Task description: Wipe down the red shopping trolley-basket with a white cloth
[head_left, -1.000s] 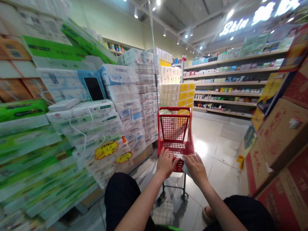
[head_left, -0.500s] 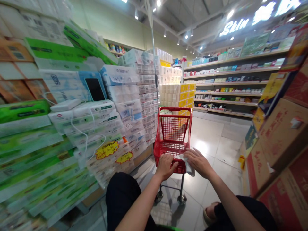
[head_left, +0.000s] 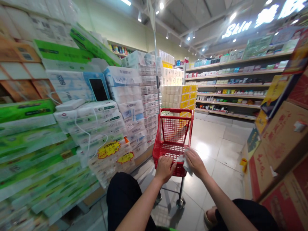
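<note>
A small red shopping cart (head_left: 173,113) with a mesh basket stands upright on wheels between my knees. My left hand (head_left: 165,168) is closed over the left part of the cart's near rim. At the right corner of that rim, my right hand (head_left: 194,163) grips a pale, crumpled cloth (head_left: 187,166); whether it is fabric or a paper wipe I cannot tell. The cloth hangs over the rim, against the red plastic. Part of it is hidden behind my right fingers.
Stacked tissue packs (head_left: 125,93) rise on the left, with a phone (head_left: 99,89) propped on them and a white cable (head_left: 83,130) hanging down. Cardboard boxes (head_left: 286,138) line the right side. Shelves of goods (head_left: 231,84) stand behind, past the tiled floor (head_left: 214,141).
My right hand has drawn its fingers in around the cloth and shifted slightly left and down. My left hand stays on the rim. The view has tilted a little.
</note>
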Available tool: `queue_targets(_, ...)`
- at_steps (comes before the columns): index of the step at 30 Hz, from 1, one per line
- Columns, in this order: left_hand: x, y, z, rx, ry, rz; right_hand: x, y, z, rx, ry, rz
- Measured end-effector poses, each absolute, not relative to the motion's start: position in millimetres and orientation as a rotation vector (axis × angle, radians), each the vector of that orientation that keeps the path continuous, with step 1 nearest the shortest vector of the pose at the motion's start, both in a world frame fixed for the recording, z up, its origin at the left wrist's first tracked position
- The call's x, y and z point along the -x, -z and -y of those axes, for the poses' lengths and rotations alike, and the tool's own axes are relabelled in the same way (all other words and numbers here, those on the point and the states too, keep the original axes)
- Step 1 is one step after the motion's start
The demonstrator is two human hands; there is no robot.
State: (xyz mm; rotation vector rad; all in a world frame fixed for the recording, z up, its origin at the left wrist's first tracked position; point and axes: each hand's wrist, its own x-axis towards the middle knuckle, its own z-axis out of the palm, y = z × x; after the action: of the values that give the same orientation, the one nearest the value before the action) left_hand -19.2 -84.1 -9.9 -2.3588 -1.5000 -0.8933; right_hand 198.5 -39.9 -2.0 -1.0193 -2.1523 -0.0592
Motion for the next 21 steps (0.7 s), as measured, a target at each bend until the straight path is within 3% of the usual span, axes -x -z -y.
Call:
queue_targets(5,27.7,8.5,84.1,2.352,0.909,1.510,-185.1,6.2,61.8,0.964,0.028,2.219)
queue_targets(13,20.5,10.1,92.2,2.364,0.988,1.507,-224.4,-28.3,-2.5,1.098,0.015,2.331)
queue_targets(21,26.3,11.9,91.0,2.349,0.946,1.507,-192.5,5.2,55.6,1.001,0.021,2.155)
